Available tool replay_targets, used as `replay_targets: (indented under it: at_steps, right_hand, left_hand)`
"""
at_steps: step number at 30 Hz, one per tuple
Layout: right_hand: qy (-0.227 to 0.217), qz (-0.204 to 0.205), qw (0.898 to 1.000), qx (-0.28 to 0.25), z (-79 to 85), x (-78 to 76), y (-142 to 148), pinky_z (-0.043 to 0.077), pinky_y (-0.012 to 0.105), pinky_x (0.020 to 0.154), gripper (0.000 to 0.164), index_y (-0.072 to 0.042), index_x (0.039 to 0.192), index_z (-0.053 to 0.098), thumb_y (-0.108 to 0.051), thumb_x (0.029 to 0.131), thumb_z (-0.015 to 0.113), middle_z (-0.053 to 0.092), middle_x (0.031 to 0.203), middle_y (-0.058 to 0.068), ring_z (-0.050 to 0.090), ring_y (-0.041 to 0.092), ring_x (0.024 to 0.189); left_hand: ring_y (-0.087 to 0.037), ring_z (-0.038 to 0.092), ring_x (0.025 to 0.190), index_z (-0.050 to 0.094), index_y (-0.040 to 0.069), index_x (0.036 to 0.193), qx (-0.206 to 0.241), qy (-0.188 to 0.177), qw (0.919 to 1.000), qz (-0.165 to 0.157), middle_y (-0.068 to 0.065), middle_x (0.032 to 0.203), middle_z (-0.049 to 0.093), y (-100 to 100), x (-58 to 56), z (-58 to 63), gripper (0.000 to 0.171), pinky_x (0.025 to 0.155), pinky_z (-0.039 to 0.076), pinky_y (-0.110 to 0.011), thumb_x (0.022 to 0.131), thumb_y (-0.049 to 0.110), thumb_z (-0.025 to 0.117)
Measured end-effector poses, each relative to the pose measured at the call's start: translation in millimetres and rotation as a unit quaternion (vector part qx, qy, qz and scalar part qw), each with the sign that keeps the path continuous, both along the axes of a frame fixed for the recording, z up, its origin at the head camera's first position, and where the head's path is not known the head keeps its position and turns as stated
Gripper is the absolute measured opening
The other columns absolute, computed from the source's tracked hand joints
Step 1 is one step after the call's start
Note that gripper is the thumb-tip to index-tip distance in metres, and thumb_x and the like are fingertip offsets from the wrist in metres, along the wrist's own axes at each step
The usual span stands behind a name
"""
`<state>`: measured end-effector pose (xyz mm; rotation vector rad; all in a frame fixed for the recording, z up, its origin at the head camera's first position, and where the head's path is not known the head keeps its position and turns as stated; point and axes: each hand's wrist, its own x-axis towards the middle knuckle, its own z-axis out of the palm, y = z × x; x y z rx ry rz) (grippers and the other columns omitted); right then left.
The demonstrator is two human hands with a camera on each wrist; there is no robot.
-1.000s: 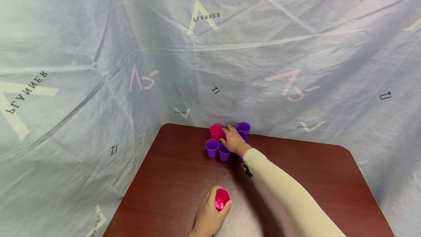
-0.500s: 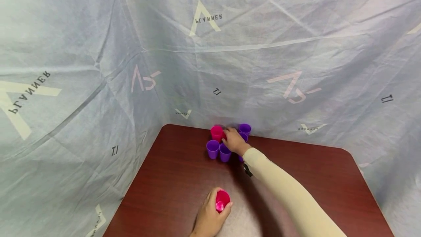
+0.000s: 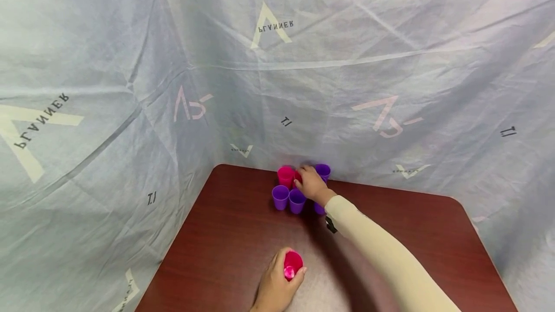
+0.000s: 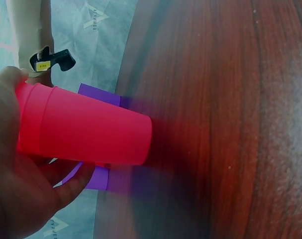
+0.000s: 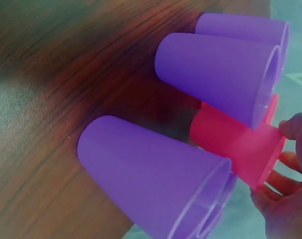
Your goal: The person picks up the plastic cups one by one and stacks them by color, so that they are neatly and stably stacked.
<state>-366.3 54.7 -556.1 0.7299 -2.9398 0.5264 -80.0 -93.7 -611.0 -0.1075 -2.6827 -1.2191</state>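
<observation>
Near the front of the table, my left hand (image 3: 274, 283) grips a pink cup (image 3: 295, 260) with its mouth facing up. In the left wrist view, edge lines ring this cup near its mouth. At the back, my right hand (image 3: 313, 184) holds another pink cup (image 5: 235, 144) by its rim, with thumb and fingertips at the edge. To the left of that hand is a further pink cup (image 3: 285, 176). Purple cups surround them: one front left (image 3: 280, 199), a purple cup (image 3: 297, 203) beside it, and a purple cup (image 3: 323, 171) behind the hand.
The dark red-brown table (image 3: 230, 235) meets a grey printed cloth (image 3: 347, 85) at its back and left edges. Another purple cup (image 3: 319, 209) is partly hidden beneath the right forearm. A black strap clip (image 3: 331, 225) hangs at the right wrist.
The right hand has shifted slightly to the right, showing more of the pink cup at its fingertips and covering a purple cup behind it. The left hand keeps its cup in place.
</observation>
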Motion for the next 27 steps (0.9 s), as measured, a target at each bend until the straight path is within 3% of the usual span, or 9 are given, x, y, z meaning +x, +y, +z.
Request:
replay_targets:
  at_steps: [12, 19, 27]
  right_hand:
    - [0.059, -0.003, 0.996, -0.074, 30.5, 17.9, 8, 0.043, 0.054, 0.12, 0.049, 0.001, 0.145, 0.058, -0.029, 0.106, 0.06, 0.055, 0.15, 0.02, 0.051, 0.039, 0.143]
    - [0.072, 0.004, 0.992, -0.106, 45.4, 35.3, 7, 0.045, 0.055, 0.118, 0.049, -0.002, 0.145, 0.059, -0.033, 0.107, 0.058, 0.055, 0.149, 0.019, 0.049, 0.038, 0.143]
    - [0.114, 0.011, 0.983, -0.145, 54.5, 61.1, 10, 0.047, 0.053, 0.114, 0.041, -0.003, 0.135, 0.064, -0.03, 0.105, 0.059, 0.061, 0.139, 0.017, 0.056, 0.036, 0.133]
  left_hand:
    - [-0.014, 0.071, 0.1, 0.057, 0.025, 0.136, 0.009, -0.021, 0.9997, 0.008, 0.005, 0.117, 0.07, 2, 0.7, 1.4, 0.056, 0.079, 0.06, -0.032, 0.091, 0.052, 0.079]
    - [-0.016, 0.071, 0.099, 0.058, 0.025, 0.134, 0.015, -0.009, 0.9998, 0.012, 0.005, 0.116, 0.069, 2, 1.8, 0.6, 0.054, 0.079, 0.059, -0.032, 0.091, 0.05, 0.08]
    - [-0.016, 0.072, 0.097, 0.058, 0.023, 0.133, 0.023, -0.002, 0.9997, 0.009, 0.005, 0.113, 0.07, 4, 2.4, 1.7, 0.054, 0.077, 0.058, -0.031, 0.092, 0.051, 0.079]
